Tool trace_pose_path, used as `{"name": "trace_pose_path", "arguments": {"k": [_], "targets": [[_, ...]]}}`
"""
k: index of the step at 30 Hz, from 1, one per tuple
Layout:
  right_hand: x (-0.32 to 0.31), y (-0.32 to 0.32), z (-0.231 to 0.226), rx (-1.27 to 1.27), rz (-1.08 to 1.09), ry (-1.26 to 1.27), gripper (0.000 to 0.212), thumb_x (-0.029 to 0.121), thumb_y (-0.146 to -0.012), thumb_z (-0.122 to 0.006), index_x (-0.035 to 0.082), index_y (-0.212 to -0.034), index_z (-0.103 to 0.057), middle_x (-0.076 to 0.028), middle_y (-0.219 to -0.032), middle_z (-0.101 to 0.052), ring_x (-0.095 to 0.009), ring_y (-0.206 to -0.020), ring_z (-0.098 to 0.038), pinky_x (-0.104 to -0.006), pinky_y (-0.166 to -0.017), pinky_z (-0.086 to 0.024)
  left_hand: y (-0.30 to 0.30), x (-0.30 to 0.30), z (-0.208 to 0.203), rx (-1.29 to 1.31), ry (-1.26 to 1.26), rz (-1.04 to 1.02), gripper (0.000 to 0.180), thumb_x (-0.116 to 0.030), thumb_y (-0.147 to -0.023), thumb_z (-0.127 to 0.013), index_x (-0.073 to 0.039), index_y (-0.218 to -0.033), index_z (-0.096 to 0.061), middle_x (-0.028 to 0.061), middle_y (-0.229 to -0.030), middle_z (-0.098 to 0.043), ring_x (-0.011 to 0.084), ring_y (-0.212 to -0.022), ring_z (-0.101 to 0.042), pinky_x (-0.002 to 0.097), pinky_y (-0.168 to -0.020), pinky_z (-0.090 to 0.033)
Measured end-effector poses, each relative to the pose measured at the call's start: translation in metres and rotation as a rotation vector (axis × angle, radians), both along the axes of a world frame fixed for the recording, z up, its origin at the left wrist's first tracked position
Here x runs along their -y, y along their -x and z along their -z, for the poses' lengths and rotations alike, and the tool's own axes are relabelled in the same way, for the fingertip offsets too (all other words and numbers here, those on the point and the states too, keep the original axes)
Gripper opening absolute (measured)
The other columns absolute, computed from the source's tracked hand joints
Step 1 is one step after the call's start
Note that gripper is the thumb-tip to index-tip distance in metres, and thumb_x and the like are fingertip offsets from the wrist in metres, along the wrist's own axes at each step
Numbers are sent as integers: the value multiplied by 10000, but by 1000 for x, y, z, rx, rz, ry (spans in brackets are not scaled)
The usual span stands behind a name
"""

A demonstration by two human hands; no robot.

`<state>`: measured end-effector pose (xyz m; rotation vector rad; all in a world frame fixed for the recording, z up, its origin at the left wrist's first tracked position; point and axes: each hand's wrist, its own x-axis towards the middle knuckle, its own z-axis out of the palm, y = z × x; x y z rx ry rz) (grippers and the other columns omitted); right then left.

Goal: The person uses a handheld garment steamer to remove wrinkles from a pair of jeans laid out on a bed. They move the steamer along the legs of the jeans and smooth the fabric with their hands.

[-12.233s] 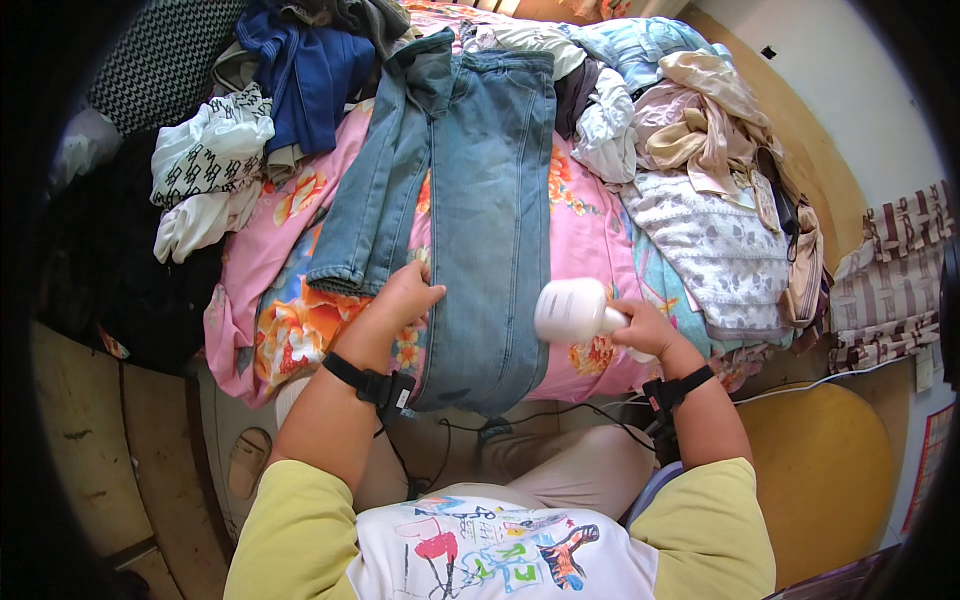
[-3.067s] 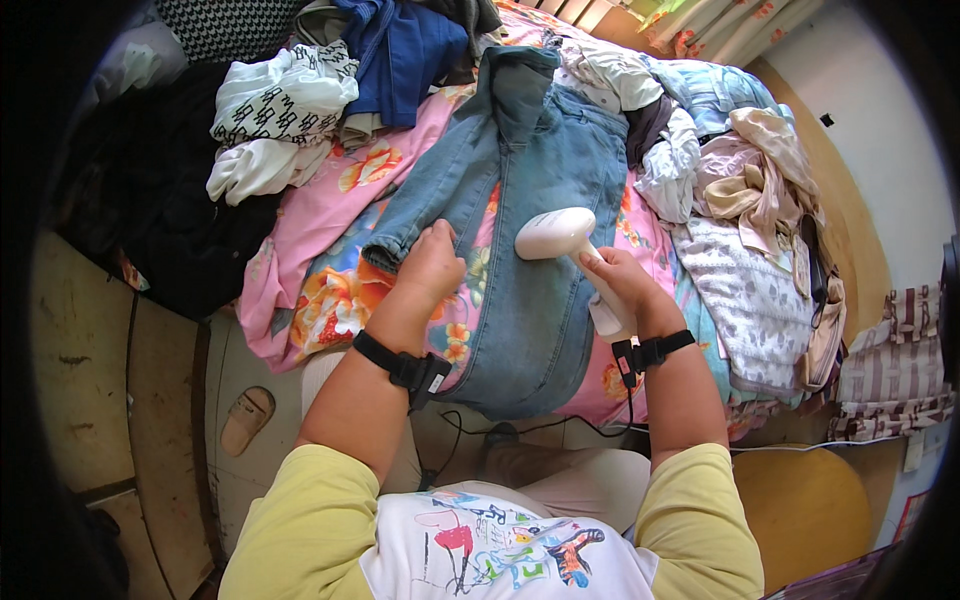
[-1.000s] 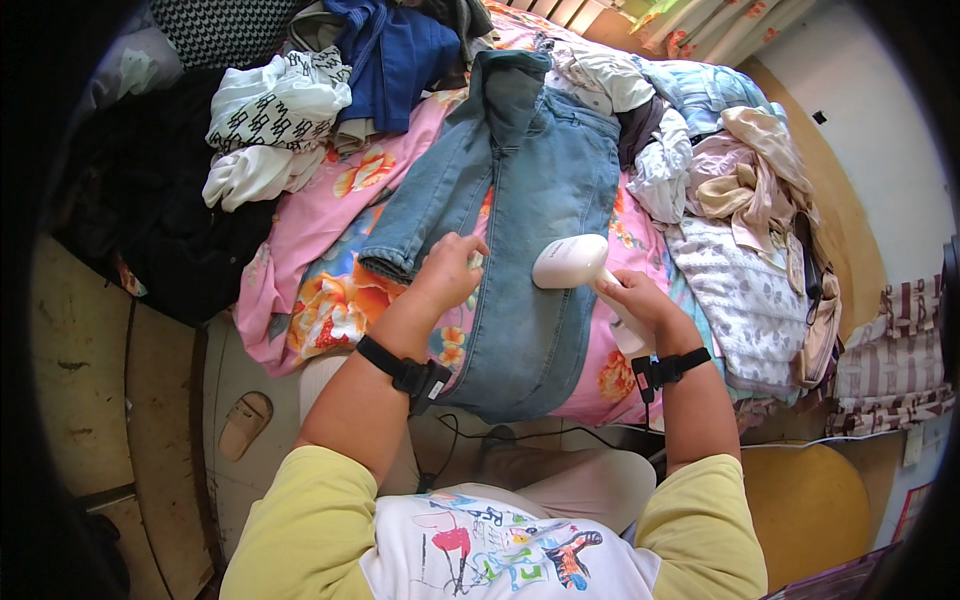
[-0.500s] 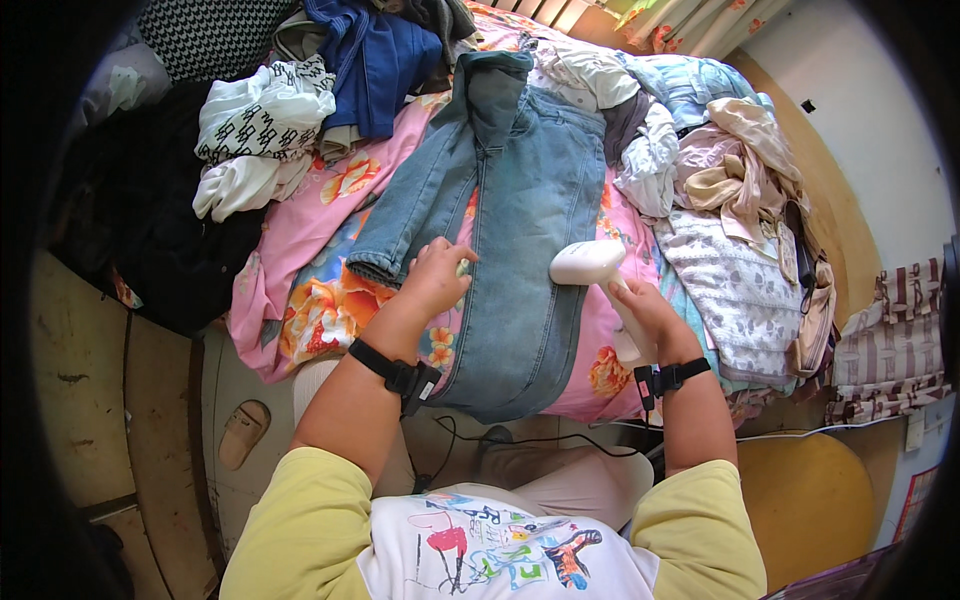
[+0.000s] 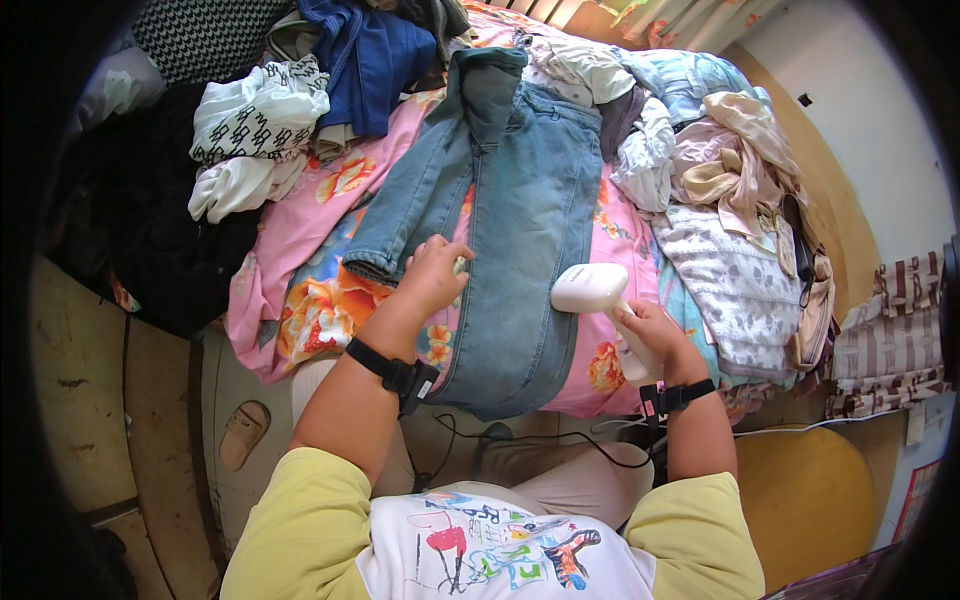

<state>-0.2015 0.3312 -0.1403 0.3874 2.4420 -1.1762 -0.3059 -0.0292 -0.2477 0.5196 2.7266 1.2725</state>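
A pair of blue jeans [image 5: 525,240] lies on the bed, one leg running toward me and the other folded off to the left. My right hand [image 5: 650,335] grips the handle of a white handheld garment steamer [image 5: 590,287]. The steamer's head sits at the right edge of the near leg; whether it touches the denim I cannot tell. At that leg's left edge, by the folded leg's hem, rests my left hand [image 5: 436,274], fingers apart, the fingertips at the denim.
A pink floral sheet [image 5: 345,180] covers the bed. Piled clothes flank the jeans: white patterned cloth [image 5: 260,110] and blue garments [image 5: 372,75] left, beige clothes [image 5: 740,165] right. A black cord [image 5: 560,436] runs across my lap. A slipper [image 5: 244,434] lies on the floor.
My right hand and the steamer have moved slightly nearer to me along the jeans leg's right edge. My left hand stays at about the same spot.
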Motion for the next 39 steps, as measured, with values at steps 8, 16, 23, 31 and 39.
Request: {"name": "trace_pose_path", "arguments": {"k": [8, 16, 23, 31, 39], "targets": [[2, 2, 0, 33, 69, 33, 365, 390, -940, -599, 37, -1023, -633, -5, -783, -616, -104, -627, -596, -273, -557, -480, -3, -9, -3, -176, -132, -9, 285, -162, -773, -688, -166, -1057, -659, 74, -1169, -553, 293, -1160, -493, 433, -998, -390], [5, 15, 2, -51, 70, -9, 362, 364, -914, -638, 14, -1007, -651, -17, -783, -607, -114, -655, -569, -296, -568, -480, -8, -14, 1, -197, -90, 143, 399, -57, -709, -698, -142, -1093, -634, 75, -1344, -502, 277, -1314, -393, 428, -1075, -323], [26, -2, 4, 4, -68, 25, 360, 323, -898, -666, -12, -1029, -662, -25, -802, -631, -104, -716, -581, -270, -628, -468, -6, -10, 10, -195, -39, 105, 504, -4, -657, -731, -125, -1130, -608, 78, -1402, -472, 289, -1331, -394, 412, -1095, -333], [34, -1, 15, -95, -195, -77, 392, 364, -877, -687, -12, -983, -662, -12, -731, -593, -91, -664, -542, -284, -579, -449, -4, -12, 11, -192, -28, 102, 507, 11, -661, -700, -110, -1144, -602, 83, -1401, -474, 295, -1322, -405, 403, -1096, -335], [47, 13, 22, -171, -124, -131, 443, 431, -867, -683, 2, -976, -648, -25, -757, -594, -108, -683, -537, -292, -600, -440, -1, -13, 11, -180, -42, 115, 517, 12, -661, -698, -106, -1156, -601, 84, -1400, -475, 297, -1318, -411, 396, -1095, -340]]}}
